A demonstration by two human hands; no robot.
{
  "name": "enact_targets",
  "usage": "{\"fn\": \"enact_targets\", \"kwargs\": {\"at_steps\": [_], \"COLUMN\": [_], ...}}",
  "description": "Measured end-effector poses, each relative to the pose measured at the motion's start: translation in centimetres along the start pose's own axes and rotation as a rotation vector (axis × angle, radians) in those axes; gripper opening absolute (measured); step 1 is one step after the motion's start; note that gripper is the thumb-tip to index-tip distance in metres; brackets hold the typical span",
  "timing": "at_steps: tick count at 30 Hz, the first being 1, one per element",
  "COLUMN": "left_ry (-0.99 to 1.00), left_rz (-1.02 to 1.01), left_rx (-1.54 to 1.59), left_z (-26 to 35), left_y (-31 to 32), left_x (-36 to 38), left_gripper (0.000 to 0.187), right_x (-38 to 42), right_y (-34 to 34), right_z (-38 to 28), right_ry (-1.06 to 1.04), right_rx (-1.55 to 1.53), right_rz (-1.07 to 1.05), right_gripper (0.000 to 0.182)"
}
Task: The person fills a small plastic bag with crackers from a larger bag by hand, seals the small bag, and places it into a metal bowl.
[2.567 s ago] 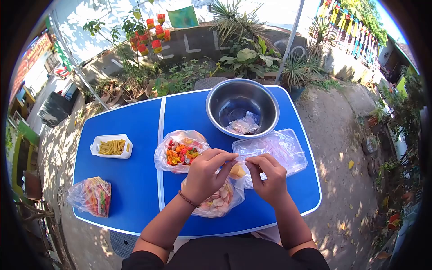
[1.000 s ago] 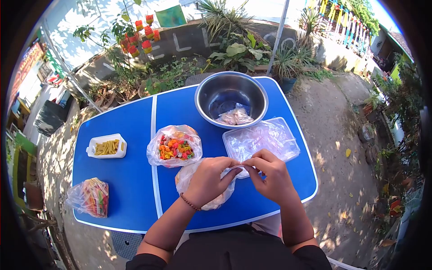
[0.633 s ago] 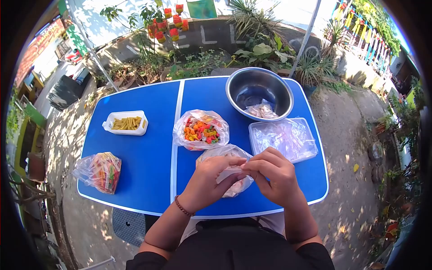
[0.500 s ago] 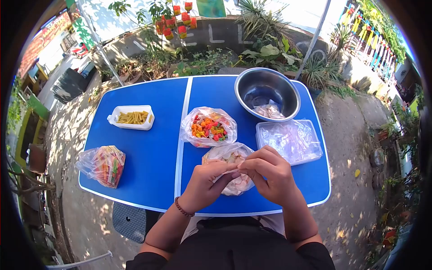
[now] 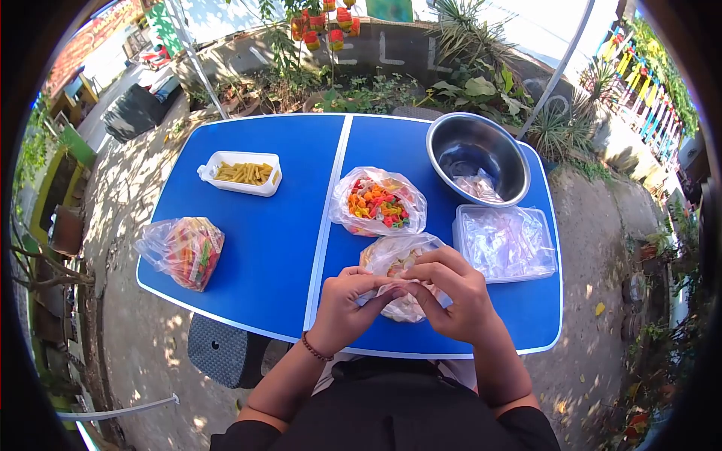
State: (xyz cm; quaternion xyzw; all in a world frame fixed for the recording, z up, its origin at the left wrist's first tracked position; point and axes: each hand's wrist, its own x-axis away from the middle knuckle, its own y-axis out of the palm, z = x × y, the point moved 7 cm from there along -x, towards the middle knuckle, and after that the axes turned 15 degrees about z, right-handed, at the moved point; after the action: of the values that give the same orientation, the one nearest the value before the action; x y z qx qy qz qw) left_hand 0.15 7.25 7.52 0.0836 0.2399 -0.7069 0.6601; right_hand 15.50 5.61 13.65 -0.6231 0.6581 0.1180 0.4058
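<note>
My left hand (image 5: 349, 307) and my right hand (image 5: 456, 299) meet fingertip to fingertip, both closed in a pinch. Between them is something small and pale, mostly hidden by the fingers; I cannot make out its kind. Directly beneath lies an open see-through plastic bag (image 5: 385, 254) with pale pieces in it, partly covered by my hands. Just beyond it stands an open plastic bag of colourful pieces (image 5: 376, 203), orange, red, yellow and green. To the right of my right hand sits a plastic box (image 5: 505, 244) filled with thin see-through plastic bags.
A steel bowl (image 5: 438, 161) with a few pale packets inside stands at the far right of the blue folding table (image 5: 256, 263). On the left are a white tub (image 5: 277, 180) of yellowish sticks and a plastic bag of red and yellow sticks (image 5: 197, 255). A grey stool (image 5: 214, 349) stands below.
The view has turned a little, so the table and its things appear shifted right. My hands stay pinched together over the bag, with the fingers slightly rearranged.
</note>
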Motion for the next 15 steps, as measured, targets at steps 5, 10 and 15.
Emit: {"fn": "enact_targets", "kwargs": {"at_steps": [5,10,15], "left_ry": [-0.054,-0.243,-0.278], "left_rz": [0.047,0.06,0.137], "left_rx": [-0.05,0.004,0.109], "left_z": [-0.4,-2.8,-3.3], "left_y": [-0.1,0.1,0.4], "left_x": [-0.1,0.4,0.5], "left_gripper": [0.013,0.016,0.019], "right_x": [0.6,3.1,5.9], "right_y": [-0.4,1.3,4.0], "right_z": [1.8,6.5,8.5], "right_ry": [0.105,0.328,0.199], "right_rx": [0.045,0.214,0.443], "right_rz": [0.03,-0.167,-0.271], "right_gripper": [0.015,0.011,0.016]}}
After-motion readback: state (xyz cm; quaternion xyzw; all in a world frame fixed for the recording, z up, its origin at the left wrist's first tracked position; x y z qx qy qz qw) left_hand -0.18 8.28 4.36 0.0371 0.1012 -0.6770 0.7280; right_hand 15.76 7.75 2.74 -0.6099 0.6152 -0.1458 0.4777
